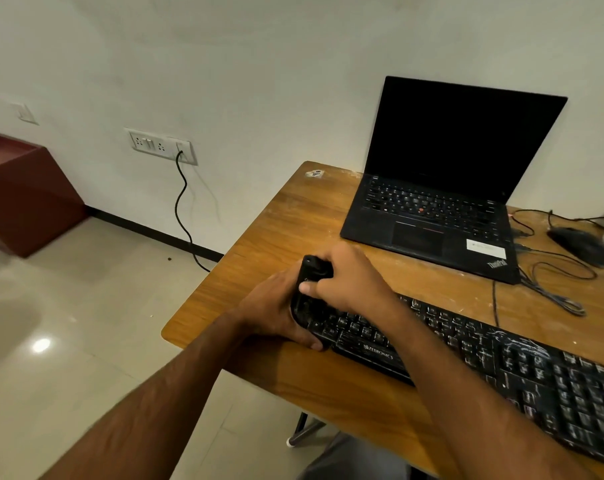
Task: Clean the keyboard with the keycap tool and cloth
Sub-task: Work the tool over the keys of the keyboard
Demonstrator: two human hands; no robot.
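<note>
- Wooden desk (328, 386) against a pale wall; tiled floor to the left, wall socket (160, 145) w/ a black cable hanging down.
- Laptop (442, 188) sits open at the far side, screen dark. Mouse (582, 244) & loose cables to its right.
- Keyboard (484, 362), black, dusty-looking keys, lies on the near half of the desk. Long axis runs diagonally: left end near the desk's left edge, right end going off toward the lower right of view.
- Left hand (276, 313) is curled round the keyboard's left end, fingers wrapped under/around the edge; looks like it's bracing it.
- Right hand (349, 278) is closed around a dark object (311, 271) right over that same left end. Prob the keycap tool, but too blurred & covered to be sure.
- Both hands meet at one spot, touching or nearly so; rest of the board stretches away to the right, under the right forearm.
- No cloth visible anywhere.
- Judgement: work is at the left-corner keys, early in the job. Next move likely needs the right hand to press or pull straight at the keys while the left holds the board steady. Risk: board skids along its long axis if the left grip slackens.
</note>
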